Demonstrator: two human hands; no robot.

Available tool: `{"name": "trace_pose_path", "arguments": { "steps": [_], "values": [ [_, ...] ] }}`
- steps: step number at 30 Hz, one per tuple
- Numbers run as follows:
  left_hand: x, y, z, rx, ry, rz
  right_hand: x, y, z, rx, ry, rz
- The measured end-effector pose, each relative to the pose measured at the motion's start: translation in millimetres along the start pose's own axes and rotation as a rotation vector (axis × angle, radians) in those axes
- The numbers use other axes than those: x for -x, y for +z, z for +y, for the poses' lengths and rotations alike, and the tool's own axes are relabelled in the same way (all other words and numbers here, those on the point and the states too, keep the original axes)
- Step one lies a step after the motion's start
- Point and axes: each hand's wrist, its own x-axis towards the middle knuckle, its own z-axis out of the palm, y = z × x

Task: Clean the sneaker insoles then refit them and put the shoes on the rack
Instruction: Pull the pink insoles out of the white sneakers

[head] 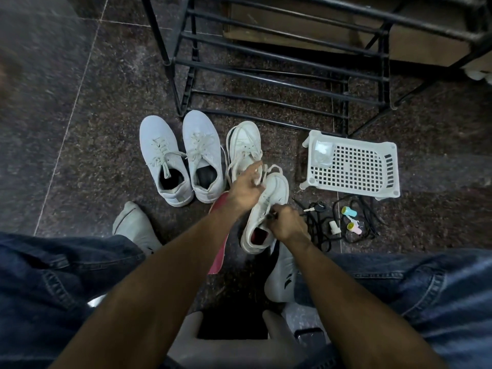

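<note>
The white lace-up sneaker with a red lining is lifted off the dark speckled stone floor, in front of the seated person's knees, its opening turned toward them. The right hand curls round its collar and tongue area, probably to steady it and keep the mouth open; something small and dark shows at the fingers, too small to name. The left hand reaches over the shoe with thumb and forefinger pinching the white laces, seemingly loosening them so the insole can pass. Its mate, a second white sneaker with a dark side stripe, stands on the floor just behind, touching the held one's toe. A red foam insole lies on the floor under the left forearm, so one insole is out; whether it is cleaned I cannot tell.

To the left stands one pair of pale grey knit sneakers, two shoes side by side, dark inside. That makes four sneakers in all, none yet on the black metal bar shoe rack beyond them.

To the right sits one white perforated plastic basket, upturned, a clear packet on it. Near it lie a key, black cords and two small pastel containers.
</note>
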Motion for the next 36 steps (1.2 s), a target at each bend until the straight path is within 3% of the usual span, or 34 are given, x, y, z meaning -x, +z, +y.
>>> {"name": "trace_pose_path", "arguments": {
  "steps": [4,7,11,14,17,19,21,23,26,29,33,36],
  "values": [
    [22,8,-39,-0.351,-0.183,-0.082,-5,0,1,-0.205,0.057,0.003],
    [43,16,-44,-0.479,-0.122,-0.131,-13,-12,-1,-0.347,0.073,-0.133],
    [42,21,-43,-0.701,-0.075,-0.098,-20,-52,-8,-0.727,0.133,-0.233],
    [41,22,-41,-0.785,-0.078,-0.075,-24,-96,-15,-1.007,0.07,-0.185],
    [39,21,-37,-0.841,-0.078,-0.083,-33,-125,-21,-1.149,0.033,0.019],
    [39,20,-33,-0.902,-0.043,-0.088,-43,-125,-20,-1.033,0.071,0.169],
    [39,20,-31,-0.951,-0.005,-0.088,-48,-114,-16,-0.649,0.072,0.201],
    [39,21,-31,-0.97,0.008,-0.088,-43,-92,-9,-0.233,0.057,0.1],
    [37,20,-31,-0.948,0.003,-0.073,-25,-53,-4,0.087,0.076,-0.067],
    [35,18,-34,-0.891,-0.015,-0.063,-9,-19,-3,0.195,0.079,-0.193],
    [33,10,-39,-0.806,-0.047,-0.037,-2,0,-3,0.152,0.051,-0.075],
    [34,2,-45,-0.741,-0.063,0.048,-6,-8,4,0.016,0.106,-0.093]
  ]
}}
